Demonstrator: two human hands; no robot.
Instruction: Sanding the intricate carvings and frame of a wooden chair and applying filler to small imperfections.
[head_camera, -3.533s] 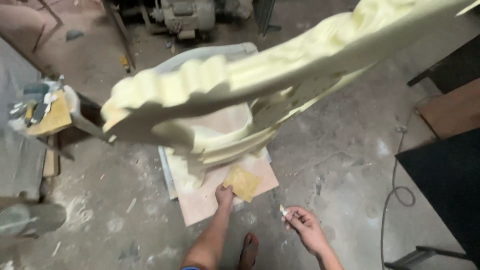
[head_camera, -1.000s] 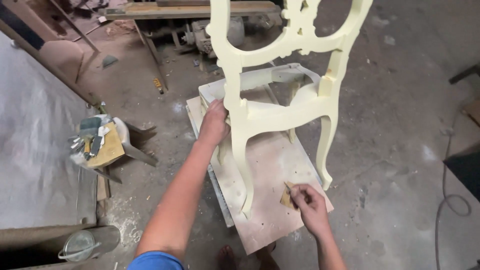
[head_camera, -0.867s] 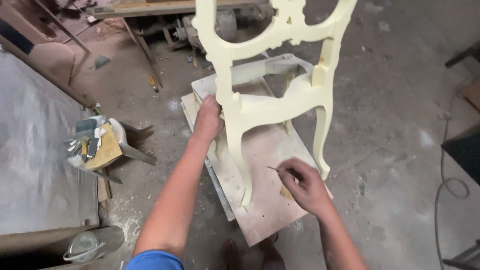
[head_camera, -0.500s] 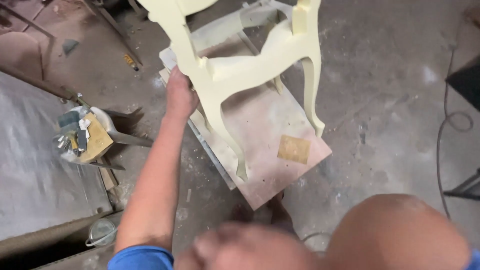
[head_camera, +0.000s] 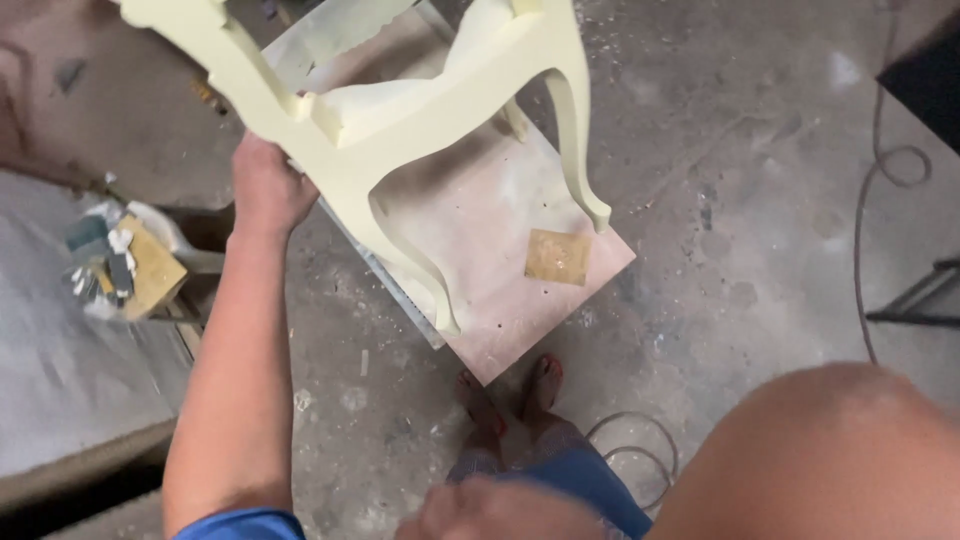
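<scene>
Your left arm (head_camera: 235, 370) is bare up to a blue short sleeve (head_camera: 240, 525) at seven o'clock. Blue shorts (head_camera: 575, 480) show at six o'clock, above red-strapped sandals (head_camera: 510, 395).

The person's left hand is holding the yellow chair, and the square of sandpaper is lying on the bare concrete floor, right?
Not quite. The left hand does hold the yellow chair, but the head view shows the square of sandpaper lying on the pinkish board under the chair, not on the bare concrete floor.

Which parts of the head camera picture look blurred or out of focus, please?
In the head view, the right arm fills the lower right corner as a soft blur; the left hand on the pale yellow chair frame is slightly smeared; the sandpaper sheet stays fairly sharp.
</scene>
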